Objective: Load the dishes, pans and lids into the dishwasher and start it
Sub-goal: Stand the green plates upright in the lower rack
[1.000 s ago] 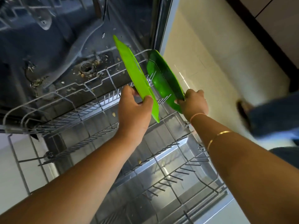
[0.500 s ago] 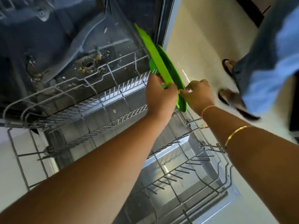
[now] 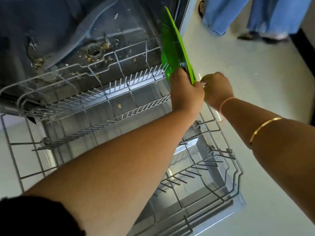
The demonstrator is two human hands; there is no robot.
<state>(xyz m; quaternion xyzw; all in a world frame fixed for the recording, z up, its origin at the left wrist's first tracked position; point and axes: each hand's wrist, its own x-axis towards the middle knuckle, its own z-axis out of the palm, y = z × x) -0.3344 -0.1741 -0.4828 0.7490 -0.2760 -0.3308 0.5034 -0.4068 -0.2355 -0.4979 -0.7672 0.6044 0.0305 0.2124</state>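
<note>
Plates held upright at rack end.
Their lower edge is pinched by left grip; right grip curled alongside, hold cannot be told.

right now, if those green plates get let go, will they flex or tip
The green plates look thin, hard plastic: probably stiff and light, held straight by one edge in the left hand. Standing on edge at the rack tines, they could tip if unseated.

I see two plates, one bright lime green and one darker green, against a pale grey wire rack. The dishwasher tub is dark blue-grey, flecked with tan crumbs. The bangle is gold, the wrist thread pink-orange, the sleeve black and the bystander's jeans light blue.
</note>
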